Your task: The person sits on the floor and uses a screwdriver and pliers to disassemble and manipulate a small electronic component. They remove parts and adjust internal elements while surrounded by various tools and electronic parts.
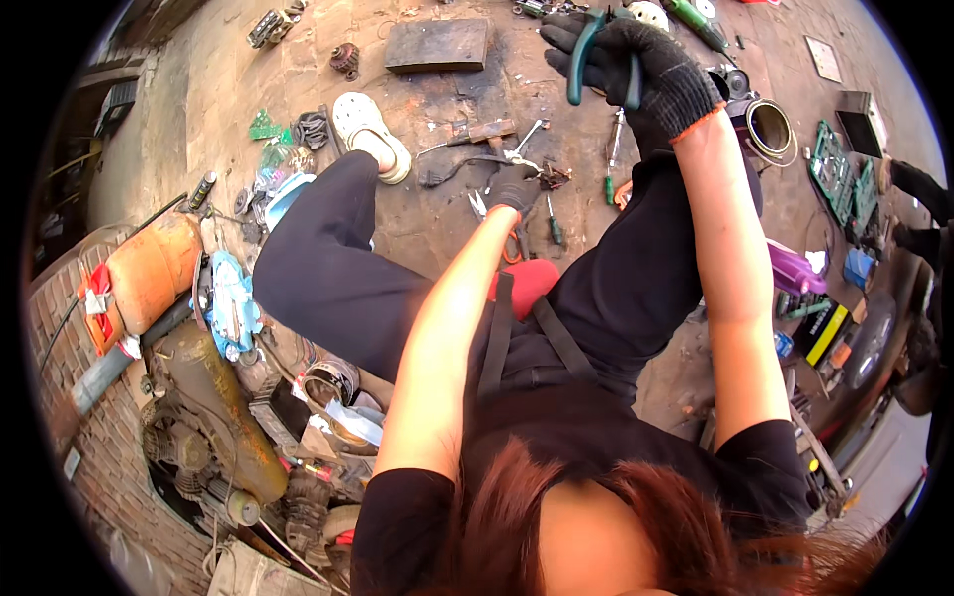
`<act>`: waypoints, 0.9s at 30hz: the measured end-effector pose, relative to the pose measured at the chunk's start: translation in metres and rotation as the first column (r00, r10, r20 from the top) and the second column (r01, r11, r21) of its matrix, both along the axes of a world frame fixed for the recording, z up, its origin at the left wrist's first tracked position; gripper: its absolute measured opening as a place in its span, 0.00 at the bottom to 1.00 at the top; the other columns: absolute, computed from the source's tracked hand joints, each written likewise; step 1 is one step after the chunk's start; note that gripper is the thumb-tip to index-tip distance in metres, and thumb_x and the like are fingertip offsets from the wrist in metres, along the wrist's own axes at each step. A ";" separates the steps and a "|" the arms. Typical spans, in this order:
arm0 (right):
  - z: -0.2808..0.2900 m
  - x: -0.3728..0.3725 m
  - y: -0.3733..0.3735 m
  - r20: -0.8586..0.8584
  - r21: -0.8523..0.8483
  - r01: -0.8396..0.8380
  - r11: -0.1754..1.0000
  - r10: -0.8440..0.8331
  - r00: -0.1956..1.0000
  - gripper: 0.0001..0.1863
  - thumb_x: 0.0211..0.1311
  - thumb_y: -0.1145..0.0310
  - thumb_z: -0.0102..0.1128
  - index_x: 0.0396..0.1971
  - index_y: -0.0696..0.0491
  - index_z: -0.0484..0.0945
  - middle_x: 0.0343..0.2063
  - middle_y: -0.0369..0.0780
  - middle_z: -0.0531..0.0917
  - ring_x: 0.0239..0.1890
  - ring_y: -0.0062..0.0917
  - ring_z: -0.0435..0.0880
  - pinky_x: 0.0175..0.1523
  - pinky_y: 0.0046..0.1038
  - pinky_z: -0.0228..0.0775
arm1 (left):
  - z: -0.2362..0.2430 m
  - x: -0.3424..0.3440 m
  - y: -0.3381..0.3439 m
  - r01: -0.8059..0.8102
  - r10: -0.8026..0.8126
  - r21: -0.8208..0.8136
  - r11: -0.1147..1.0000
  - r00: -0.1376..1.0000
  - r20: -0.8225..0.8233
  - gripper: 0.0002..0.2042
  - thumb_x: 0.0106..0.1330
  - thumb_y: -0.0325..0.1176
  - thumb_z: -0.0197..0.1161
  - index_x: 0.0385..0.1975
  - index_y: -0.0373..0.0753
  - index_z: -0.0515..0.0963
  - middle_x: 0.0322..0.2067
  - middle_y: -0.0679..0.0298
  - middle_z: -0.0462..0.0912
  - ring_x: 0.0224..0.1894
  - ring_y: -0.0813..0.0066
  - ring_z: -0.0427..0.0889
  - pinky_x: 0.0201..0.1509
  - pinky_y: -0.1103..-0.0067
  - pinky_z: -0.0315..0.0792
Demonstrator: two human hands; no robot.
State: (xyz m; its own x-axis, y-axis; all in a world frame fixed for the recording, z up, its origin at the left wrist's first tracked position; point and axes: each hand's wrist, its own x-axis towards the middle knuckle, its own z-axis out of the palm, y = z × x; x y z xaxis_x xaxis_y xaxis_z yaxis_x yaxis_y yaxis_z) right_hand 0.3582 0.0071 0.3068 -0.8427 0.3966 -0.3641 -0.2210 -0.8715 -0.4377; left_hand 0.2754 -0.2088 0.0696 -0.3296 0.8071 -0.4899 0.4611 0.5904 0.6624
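Note:
My right hand [651,74], in a black knit glove with an orange cuff, is raised at the top right of centre. It grips green-handled pliers [580,70], whose two handles are spread apart; their jaws are hard to make out. Lower down, my left hand [515,189], also in a dark glove, is near the ground between my legs. Its fingers close on a small bundle of wires [555,177] with loose ends. A dark cable [452,175] runs beside it. Silver-tipped pliers [478,205] and orange-handled scissors [513,246] lie close to that hand.
A hammer [484,132], a green screwdriver [554,221] and another screwdriver [612,159] lie on the ground. Beyond is a flat metal block [437,46]. An orange gas cylinder [154,263] and scrap parts crowd the left; a green tool case [837,174] is at right.

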 end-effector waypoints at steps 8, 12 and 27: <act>0.015 0.001 -0.029 0.346 0.578 -0.062 0.813 -0.176 0.922 0.17 0.59 0.73 0.52 0.48 0.61 0.71 0.47 0.44 0.78 0.45 0.26 0.78 0.52 0.25 0.70 | -0.024 0.043 0.050 0.062 -0.240 -0.481 0.874 0.917 -0.319 0.22 0.57 0.49 0.59 0.48 0.45 0.76 0.54 0.59 0.71 0.60 0.66 0.67 0.61 0.69 0.59; 0.006 -0.003 -0.026 0.405 0.726 -0.098 0.680 -0.308 0.861 0.14 0.60 0.68 0.55 0.43 0.59 0.76 0.33 0.37 0.80 0.32 0.18 0.76 0.43 0.20 0.71 | -0.025 0.039 0.049 0.040 -0.201 -0.470 0.882 0.934 -0.296 0.17 0.59 0.47 0.56 0.44 0.48 0.80 0.53 0.61 0.74 0.60 0.66 0.67 0.61 0.69 0.58; -0.041 -0.022 -0.066 0.729 0.683 -0.724 0.101 -0.021 0.684 0.26 0.51 0.55 0.64 0.44 0.58 0.72 0.32 0.40 0.80 0.33 0.26 0.78 0.41 0.29 0.72 | 0.120 -0.034 -0.046 -0.278 0.229 0.257 0.926 0.951 0.206 0.20 0.54 0.29 0.62 0.49 0.35 0.74 0.42 0.53 0.80 0.43 0.67 0.80 0.48 0.76 0.70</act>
State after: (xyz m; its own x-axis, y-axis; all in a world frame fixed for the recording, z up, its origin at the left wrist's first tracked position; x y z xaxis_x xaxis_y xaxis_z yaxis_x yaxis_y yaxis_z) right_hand 0.3359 -0.0591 0.2658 -0.8316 0.4203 -0.3630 0.5181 0.3519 -0.7796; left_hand 0.2414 -0.2547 0.1891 -0.4734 0.8193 -0.3235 0.1868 0.4523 0.8721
